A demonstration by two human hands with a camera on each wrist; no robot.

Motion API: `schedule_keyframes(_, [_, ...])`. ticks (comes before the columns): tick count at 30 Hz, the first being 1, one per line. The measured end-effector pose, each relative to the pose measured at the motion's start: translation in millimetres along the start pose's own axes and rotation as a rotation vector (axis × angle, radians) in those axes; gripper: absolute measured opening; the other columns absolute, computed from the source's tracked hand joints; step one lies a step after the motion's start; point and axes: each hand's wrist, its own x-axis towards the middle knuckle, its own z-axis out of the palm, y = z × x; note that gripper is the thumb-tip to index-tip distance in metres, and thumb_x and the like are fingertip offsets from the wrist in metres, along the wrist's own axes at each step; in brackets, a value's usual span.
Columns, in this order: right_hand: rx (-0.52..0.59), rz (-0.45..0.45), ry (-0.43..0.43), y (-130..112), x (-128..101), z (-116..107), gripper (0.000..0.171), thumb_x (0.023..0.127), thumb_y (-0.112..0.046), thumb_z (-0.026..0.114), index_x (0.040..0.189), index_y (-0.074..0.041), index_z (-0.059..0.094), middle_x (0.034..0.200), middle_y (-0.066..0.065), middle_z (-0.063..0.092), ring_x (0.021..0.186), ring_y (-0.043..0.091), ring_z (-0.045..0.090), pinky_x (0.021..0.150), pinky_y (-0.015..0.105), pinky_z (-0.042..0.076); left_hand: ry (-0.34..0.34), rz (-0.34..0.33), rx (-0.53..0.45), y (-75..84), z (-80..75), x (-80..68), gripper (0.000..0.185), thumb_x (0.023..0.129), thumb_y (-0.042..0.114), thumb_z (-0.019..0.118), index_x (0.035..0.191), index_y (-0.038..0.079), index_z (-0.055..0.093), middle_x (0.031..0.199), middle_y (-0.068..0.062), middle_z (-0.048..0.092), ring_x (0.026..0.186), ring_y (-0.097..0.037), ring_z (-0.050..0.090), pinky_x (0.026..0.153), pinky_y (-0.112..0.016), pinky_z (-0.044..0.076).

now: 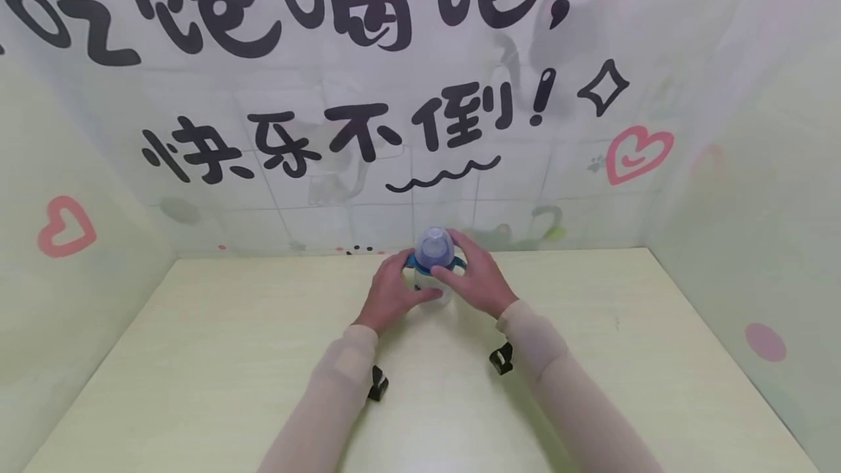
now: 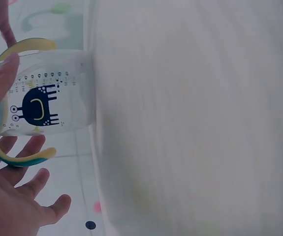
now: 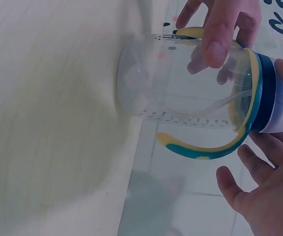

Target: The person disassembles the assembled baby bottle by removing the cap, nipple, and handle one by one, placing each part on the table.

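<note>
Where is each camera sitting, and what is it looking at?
Head: worn up high, looking down at the table, both hands and sleeved forearms around the cup.
Left wrist: beside the table, looking at the cup's monster print; left hand shows.
Right wrist: sees the clear cup and its handle; right hand shows.
All three share the cup.

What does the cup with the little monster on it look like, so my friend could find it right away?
Look at the pale wooden table, near the back wall with big black writing. Between the left hand and the right hand stands a clear plastic baby cup with a domed see-through lid. It has a dark blue collar, yellow-and-teal loop handles and a black cartoon monster on its side.
</note>
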Motion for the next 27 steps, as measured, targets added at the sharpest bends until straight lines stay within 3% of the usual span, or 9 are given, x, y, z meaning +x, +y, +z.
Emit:
schedule_keyframes(13, [-0.075,-0.021,-0.011,-6.5,-9.8,-5.0,0.07,0.089,-0.032,0.076,0.147,-0.008,0.045,0.144,0.008,0.053,0.134,0.024,0.048,0.111,0.052,0.037,-0.015,0.013,-0.006,8.5,-4.7,-14.6,0.077,0.072,0.036,0.09,0.136,0.01,0.058,0.136,-0.008,0.06,0.129,-0.028,0.051,0.11,-0.051,0.038])
schedule_keyframes(19, [-0.048,-0.051,-0.004,-12.5,-19.2,-7.3,0.07,0.088,-0.03,0.077,0.146,-0.008,0.046,0.143,0.007,0.053,0.133,0.023,0.049,0.111,0.051,0.036,-0.039,0.039,0.014,14.3,-10.4,-23.5,0.076,0.071,0.039,0.09,0.134,0.011,0.06,0.134,-0.005,0.061,0.128,-0.027,0.052,0.108,-0.051,0.04])
schedule_keyframes(27, [0.025,-0.111,0.037,-25.6,-33.8,-9.0,0.068,0.087,-0.027,0.079,0.145,-0.013,0.047,0.141,0.002,0.055,0.132,0.02,0.049,0.11,0.053,0.037,-0.044,0.131,0.048,26.0,-24.8,-35.8,0.073,0.069,0.044,0.089,0.129,0.013,0.063,0.126,0.001,0.064,0.121,-0.02,0.057,0.103,-0.047,0.046])
